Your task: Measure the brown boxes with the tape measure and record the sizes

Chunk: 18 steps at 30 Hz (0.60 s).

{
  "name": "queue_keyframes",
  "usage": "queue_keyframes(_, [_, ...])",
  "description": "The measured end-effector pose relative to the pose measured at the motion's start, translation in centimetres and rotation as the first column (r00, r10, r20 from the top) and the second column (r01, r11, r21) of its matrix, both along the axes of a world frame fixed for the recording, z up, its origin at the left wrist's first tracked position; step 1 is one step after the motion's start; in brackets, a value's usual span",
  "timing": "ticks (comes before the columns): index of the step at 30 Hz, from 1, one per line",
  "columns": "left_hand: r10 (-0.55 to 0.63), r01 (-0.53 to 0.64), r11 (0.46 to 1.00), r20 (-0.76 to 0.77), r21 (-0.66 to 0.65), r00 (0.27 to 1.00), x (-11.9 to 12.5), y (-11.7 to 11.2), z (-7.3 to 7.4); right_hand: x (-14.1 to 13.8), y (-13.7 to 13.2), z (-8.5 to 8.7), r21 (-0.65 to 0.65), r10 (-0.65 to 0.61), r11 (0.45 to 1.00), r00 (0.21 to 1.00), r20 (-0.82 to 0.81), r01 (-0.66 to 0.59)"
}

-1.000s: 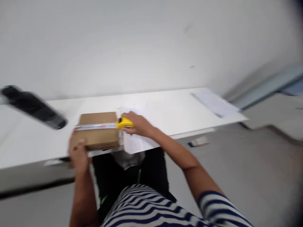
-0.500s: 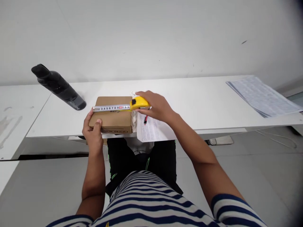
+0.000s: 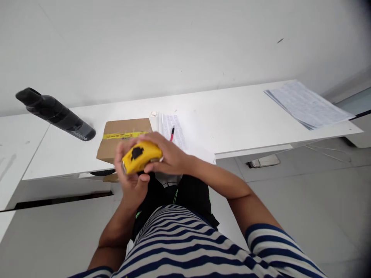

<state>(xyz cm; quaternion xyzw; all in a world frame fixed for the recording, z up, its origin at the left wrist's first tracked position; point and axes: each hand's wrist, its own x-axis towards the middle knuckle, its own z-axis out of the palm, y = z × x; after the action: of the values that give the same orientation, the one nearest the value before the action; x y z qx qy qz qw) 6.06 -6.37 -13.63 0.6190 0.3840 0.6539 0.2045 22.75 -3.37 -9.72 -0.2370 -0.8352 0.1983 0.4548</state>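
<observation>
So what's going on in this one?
A person's right hand grips a yellow tape measure, with the left hand cupped at its front end. It is in front of a cardboard box on the white table; no blade shows drawn out. A dark bottle is left of the box; a pen lies on written sheets to the right.

The tape measure is yellow with a black patch; the box is brown, banded by yellow tape. On the left, the bottle is black (pale lettering near its base). The pen is red and black, the table white, the near shirt navy-and-white striped.
</observation>
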Motion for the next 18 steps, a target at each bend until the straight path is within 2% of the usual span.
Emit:
queue_keyframes(2, [-0.083,0.092,0.994,0.123,-0.067,0.989,1.9,-1.3,-0.6,1.4,-1.8,-1.7,0.008,0.06,0.998,0.998,0.023,-0.06])
queue_keyframes(3, [-0.114,0.128,0.988,0.159,-0.082,0.981,2.4,-1.8,-1.1,2.3,-1.8,-2.4,0.013,0.038,0.999,0.998,0.054,-0.039])
queue_keyframes(4, [-0.162,0.179,0.979,0.165,-0.095,0.973,2.8,-2.1,-1.6,3.4,-1.2,-3.1,0.016,-0.029,0.999,0.995,0.097,0.028])
queue_keyframes(5, [-0.231,0.249,0.961,0.142,-0.119,0.962,3.0,-2.3,-2.2,4.6,0.0,-3.8,0.035,-0.15,0.989,0.979,0.135,0.147])
queue_keyframes(6, [-0.315,0.326,0.933,0.094,-0.153,0.945,3.0,-2.4,-2.8,5.7,1.7,-4.4,0.029,-0.331,0.942,0.916,0.227,0.333])
queue_keyframes(7, [-0.401,0.397,0.897,0.022,-0.196,0.916,3.1,-2.3,-3.5,6.8,3.6,-5.0,0.037,-0.476,0.865,0.796,0.372,0.5])
queue_keyframes(8, [-0.477,0.45,0.86,-0.067,-0.24,0.876,3.1,-2.1,-4.0,7.6,5.7,-5.7,0.081,-0.522,0.813,0.661,0.539,0.576])
queue_keyframes(9, [-0.545,0.489,0.824,-0.167,-0.285,0.822,3.2,-1.8,-4.6,8.3,7.6,-6.3,0.128,-0.476,0.818,0.534,0.699,0.561])
queue_keyframes(10, [-0.596,0.51,0.793,-0.256,-0.333,0.761,3.4,-1.4,-5.0,8.7,9.2,-6.8,0.15,-0.385,0.861,0.428,0.818,0.487])
queue_keyframes(12, [-0.649,0.499,0.754,-0.372,-0.427,0.663,3.8,-0.5,-5.8,9.1,11.1,-7.8,0.183,-0.274,0.932,0.276,0.921,0.314])
queue_keyframes(14, [-0.66,0.438,0.736,-0.404,-0.516,0.634,4.3,0.5,-6.4,9.4,11.4,-8.5,0.222,-0.262,0.956,0.217,0.94,0.195])
queue_keyframes(18, [-0.639,0.304,0.682,-0.34,-0.665,0.69,4.6,1.9,-7.5,10.8,10.4,-9.3,0.297,-0.331,0.939,0.224,0.917,0.17])
